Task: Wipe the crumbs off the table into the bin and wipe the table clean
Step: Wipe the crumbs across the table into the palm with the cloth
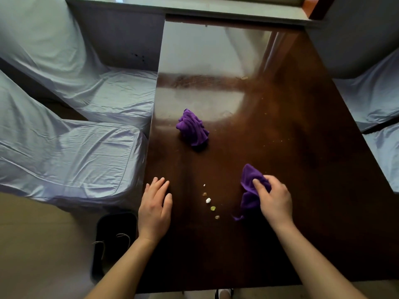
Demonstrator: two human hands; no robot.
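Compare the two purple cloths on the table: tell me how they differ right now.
The far cloth lies alone near the table's middle, untouched; the near cloth is in the grip of the right hand. The far cloth is bunched into a compact, ridged heap; the near cloth hangs looser, a corner trailing toward the person. The near cloth sits right of the crumbs; the far cloth lies well beyond them. Both are the same purple fabric.

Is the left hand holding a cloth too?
No, the left hand lies flat and empty on the table; only the right hand grips a purple cloth.
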